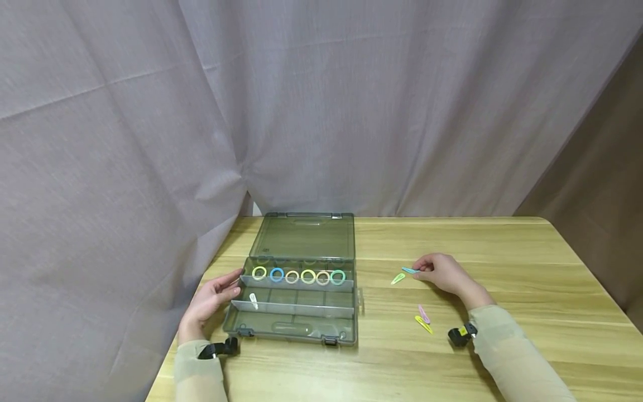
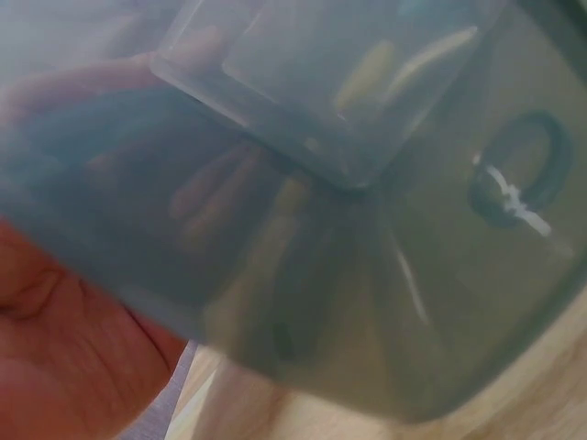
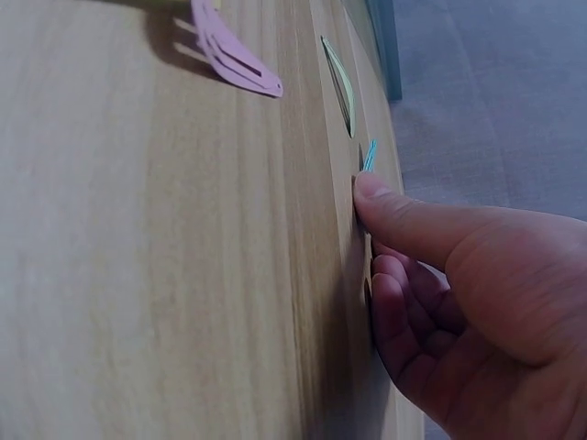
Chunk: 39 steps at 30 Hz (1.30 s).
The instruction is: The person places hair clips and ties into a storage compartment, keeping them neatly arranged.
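We're apparently picking up the blue teardrop snap clip, right fingers pinching it, left fingers relaxed against the smoky-grey plastic box, and next need a clean lift.

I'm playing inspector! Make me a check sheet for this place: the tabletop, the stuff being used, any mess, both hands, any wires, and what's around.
Surface: wooden table, light, streaky grain.
Job's things: see-through box, lid up, with six rings in its back row and a white clip at the left by the front divider; outside it, a blue clip, light green clip, pink clip and yellow clip.
Clutter: nothing seen.
Hands: left hand rests against the box's left edge; right hand pinches the blue clip with its fingers.
Cables: nothing seen.
Surroundings: grey curtain behind the table.
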Each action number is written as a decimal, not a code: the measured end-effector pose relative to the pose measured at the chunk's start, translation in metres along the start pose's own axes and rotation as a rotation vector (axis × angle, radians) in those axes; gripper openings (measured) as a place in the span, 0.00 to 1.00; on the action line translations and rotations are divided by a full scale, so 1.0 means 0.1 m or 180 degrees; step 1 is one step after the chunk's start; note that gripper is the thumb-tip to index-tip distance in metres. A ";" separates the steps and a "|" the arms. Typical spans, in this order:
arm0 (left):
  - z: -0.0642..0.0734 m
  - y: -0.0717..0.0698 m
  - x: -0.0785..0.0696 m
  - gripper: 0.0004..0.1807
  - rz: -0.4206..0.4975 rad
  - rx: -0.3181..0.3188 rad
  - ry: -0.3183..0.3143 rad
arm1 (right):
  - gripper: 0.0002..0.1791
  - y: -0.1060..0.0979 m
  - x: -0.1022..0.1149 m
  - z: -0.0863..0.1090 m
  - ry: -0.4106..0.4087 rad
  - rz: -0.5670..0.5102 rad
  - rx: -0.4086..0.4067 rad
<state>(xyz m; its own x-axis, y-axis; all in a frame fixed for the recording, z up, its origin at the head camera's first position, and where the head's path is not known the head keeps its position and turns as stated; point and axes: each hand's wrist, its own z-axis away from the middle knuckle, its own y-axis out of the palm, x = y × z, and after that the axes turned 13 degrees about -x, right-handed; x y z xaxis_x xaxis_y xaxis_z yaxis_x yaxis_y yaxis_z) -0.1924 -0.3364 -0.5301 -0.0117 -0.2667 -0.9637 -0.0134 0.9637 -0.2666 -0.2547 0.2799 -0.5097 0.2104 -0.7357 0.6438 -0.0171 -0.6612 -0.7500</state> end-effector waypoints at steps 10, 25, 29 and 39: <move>0.02 0.00 -0.02 0.33 0.0105 0.0041 0.0026 | 0.05 0.00 -0.03 -0.02 -0.0128 0.0086 0.0015; 0.03 -0.01 -0.02 0.33 0.0164 0.0061 -0.0018 | 0.05 0.01 -0.05 0.01 -0.0332 -0.0026 -0.0038; 0.04 0.00 -0.01 0.33 0.0174 0.0063 -0.0007 | 0.01 0.01 -0.06 0.03 -0.0319 -0.0101 -0.0088; 0.01 -0.01 0.00 0.33 0.0150 0.0066 0.0014 | 0.14 0.01 -0.08 0.04 -0.0117 -0.0172 -0.0086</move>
<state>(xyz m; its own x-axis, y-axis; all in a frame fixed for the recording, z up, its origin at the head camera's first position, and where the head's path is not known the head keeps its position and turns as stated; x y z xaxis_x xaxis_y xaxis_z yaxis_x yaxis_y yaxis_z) -0.1910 -0.3373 -0.5296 -0.0161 -0.2209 -0.9752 0.0080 0.9752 -0.2211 -0.2529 0.2855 -0.5159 0.2475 -0.6933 0.6768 -0.0310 -0.7039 -0.7096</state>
